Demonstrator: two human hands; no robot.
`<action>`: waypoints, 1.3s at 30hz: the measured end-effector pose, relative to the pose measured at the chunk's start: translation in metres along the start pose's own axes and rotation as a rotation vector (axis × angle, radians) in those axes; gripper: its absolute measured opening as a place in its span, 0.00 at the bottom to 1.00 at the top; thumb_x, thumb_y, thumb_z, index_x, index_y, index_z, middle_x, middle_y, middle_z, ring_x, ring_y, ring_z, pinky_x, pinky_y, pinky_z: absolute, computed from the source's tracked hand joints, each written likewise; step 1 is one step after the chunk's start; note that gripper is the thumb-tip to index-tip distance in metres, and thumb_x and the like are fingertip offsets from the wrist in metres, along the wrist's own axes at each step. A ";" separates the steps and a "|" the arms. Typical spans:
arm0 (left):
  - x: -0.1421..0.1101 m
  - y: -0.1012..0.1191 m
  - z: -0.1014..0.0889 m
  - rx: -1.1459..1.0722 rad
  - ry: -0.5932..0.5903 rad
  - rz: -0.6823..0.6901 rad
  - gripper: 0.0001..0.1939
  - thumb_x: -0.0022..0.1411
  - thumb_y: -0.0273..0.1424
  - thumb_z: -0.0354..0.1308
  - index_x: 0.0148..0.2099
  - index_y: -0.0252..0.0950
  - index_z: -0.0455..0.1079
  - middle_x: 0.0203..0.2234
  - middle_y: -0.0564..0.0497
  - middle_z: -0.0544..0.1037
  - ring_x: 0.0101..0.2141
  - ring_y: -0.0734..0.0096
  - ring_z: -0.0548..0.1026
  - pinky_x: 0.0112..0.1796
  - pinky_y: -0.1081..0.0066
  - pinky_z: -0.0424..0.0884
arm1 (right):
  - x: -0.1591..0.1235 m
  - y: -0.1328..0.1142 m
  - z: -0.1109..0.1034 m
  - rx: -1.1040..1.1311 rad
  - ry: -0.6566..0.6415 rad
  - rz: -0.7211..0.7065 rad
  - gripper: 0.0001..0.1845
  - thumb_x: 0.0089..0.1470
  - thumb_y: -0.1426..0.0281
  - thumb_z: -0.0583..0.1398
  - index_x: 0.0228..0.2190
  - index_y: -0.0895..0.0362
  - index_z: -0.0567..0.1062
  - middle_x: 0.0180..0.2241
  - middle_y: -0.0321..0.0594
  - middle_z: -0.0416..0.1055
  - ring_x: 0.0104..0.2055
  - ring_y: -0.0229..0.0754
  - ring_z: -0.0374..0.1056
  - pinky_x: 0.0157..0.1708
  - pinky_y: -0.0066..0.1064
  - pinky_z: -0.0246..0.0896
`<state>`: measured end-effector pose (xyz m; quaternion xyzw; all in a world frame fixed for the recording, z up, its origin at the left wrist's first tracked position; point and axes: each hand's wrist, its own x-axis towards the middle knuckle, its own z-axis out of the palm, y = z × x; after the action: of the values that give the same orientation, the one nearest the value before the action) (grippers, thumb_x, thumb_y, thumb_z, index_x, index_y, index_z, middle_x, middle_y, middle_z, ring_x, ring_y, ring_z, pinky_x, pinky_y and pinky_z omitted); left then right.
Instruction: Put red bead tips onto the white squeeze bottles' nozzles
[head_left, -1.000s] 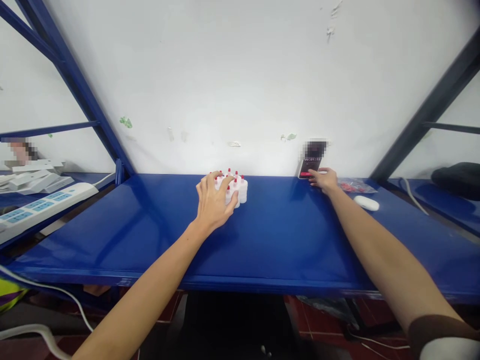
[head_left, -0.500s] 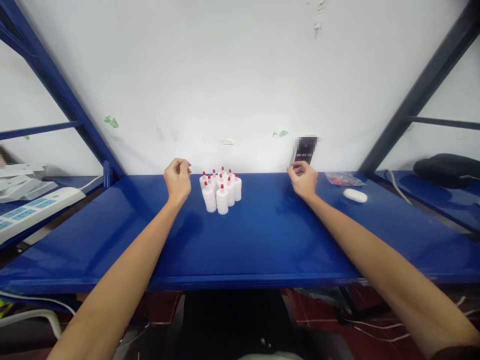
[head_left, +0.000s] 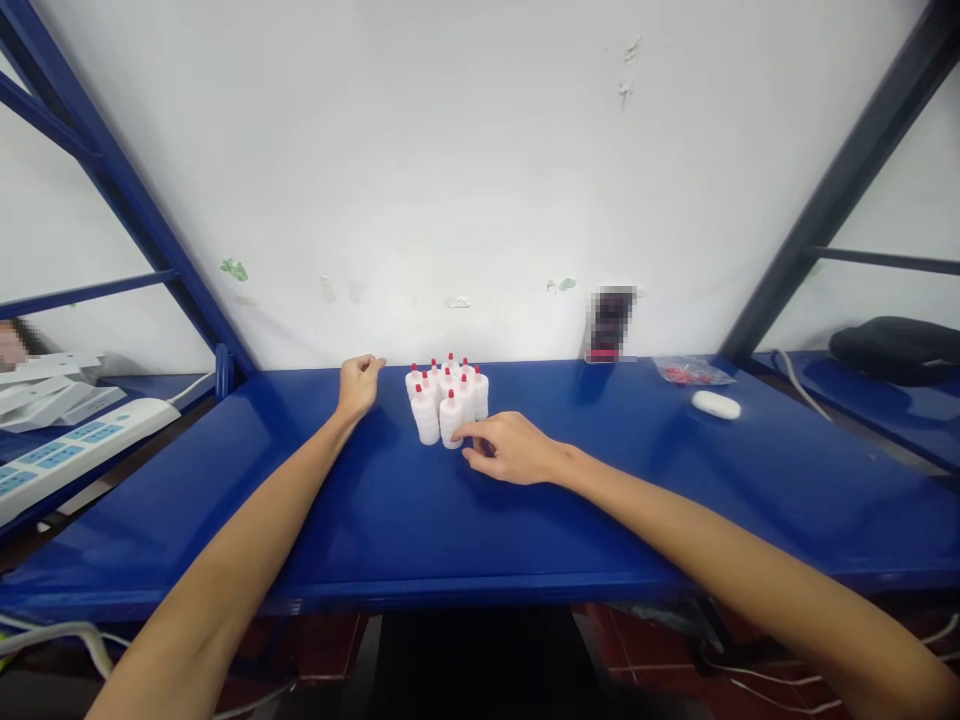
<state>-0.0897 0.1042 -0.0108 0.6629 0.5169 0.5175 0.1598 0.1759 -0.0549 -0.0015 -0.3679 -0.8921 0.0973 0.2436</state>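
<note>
A tight cluster of white squeeze bottles (head_left: 427, 418) with red caps stands upright on the blue table (head_left: 360, 520). My right hand (head_left: 514, 447) is at the front of the cluster, thumb and forefinger apart. Its forefinger tip reaches the lower right side of the front bottle (head_left: 451, 418); whether it presses on it I cannot tell. My left hand (head_left: 358, 385) rests left of the bottles near the back edge, fingers curled in, with nothing visible in them.
A phone (head_left: 611, 325) leans on the wall at the back. Right of it lie a clear bag with red pieces (head_left: 686, 372) and a white oval case (head_left: 716, 405). A power strip (head_left: 82, 445) and white boxes (head_left: 52, 390) are at far left. Blue posts flank the table.
My right hand has moved from in front of the phone leftward and nearer to me, up to the front bottle. The left hand has lowered slightly beside the cluster. The view has tilted up a little.
</note>
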 end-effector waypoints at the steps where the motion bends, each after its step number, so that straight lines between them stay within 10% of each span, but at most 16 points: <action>1: -0.001 -0.001 0.000 0.004 -0.007 0.005 0.20 0.56 0.42 0.50 0.19 0.38 0.50 0.15 0.57 0.52 0.20 0.76 0.53 0.24 0.72 0.52 | 0.002 0.003 0.001 0.002 -0.003 0.001 0.17 0.56 0.72 0.58 0.47 0.53 0.77 0.27 0.34 0.76 0.27 0.37 0.69 0.32 0.28 0.56; 11: -0.020 0.008 0.004 0.177 0.065 0.110 0.20 0.63 0.38 0.49 0.20 0.35 0.58 0.14 0.57 0.54 0.20 0.76 0.57 0.28 0.71 0.54 | -0.006 0.022 0.011 0.087 0.015 0.038 0.17 0.56 0.72 0.57 0.45 0.50 0.79 0.23 0.32 0.72 0.23 0.36 0.63 0.29 0.29 0.54; 16: -0.023 0.012 -0.004 0.221 -0.024 0.269 0.16 0.68 0.38 0.45 0.40 0.35 0.71 0.22 0.55 0.71 0.23 0.75 0.66 0.31 0.73 0.62 | -0.003 0.030 0.015 0.231 0.304 0.266 0.08 0.54 0.72 0.55 0.32 0.54 0.76 0.20 0.31 0.66 0.22 0.37 0.61 0.28 0.31 0.55; 20: -0.022 0.016 -0.007 0.101 -0.084 0.322 0.18 0.69 0.39 0.46 0.52 0.36 0.69 0.33 0.51 0.78 0.26 0.76 0.71 0.33 0.75 0.66 | 0.015 0.044 0.020 0.452 0.560 0.465 0.14 0.50 0.69 0.57 0.41 0.54 0.68 0.31 0.35 0.67 0.32 0.40 0.65 0.34 0.33 0.61; 29: -0.022 0.019 -0.015 -0.021 -0.072 0.354 0.13 0.66 0.32 0.45 0.45 0.34 0.70 0.35 0.49 0.77 0.24 0.78 0.71 0.31 0.74 0.67 | 0.030 0.058 0.026 0.676 0.499 0.373 0.19 0.57 0.60 0.54 0.49 0.50 0.68 0.50 0.41 0.66 0.51 0.44 0.63 0.55 0.41 0.56; 39: -0.031 0.052 -0.032 -0.027 0.012 0.525 0.08 0.59 0.29 0.51 0.40 0.35 0.69 0.28 0.51 0.74 0.23 0.76 0.72 0.26 0.74 0.68 | 0.021 0.050 0.017 0.643 0.578 0.420 0.15 0.56 0.57 0.57 0.41 0.53 0.67 0.34 0.37 0.70 0.36 0.41 0.66 0.36 0.34 0.62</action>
<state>-0.0875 0.0462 0.0249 0.7690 0.3212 0.5520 0.0261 0.1849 -0.0048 -0.0267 -0.4583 -0.6188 0.3093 0.5581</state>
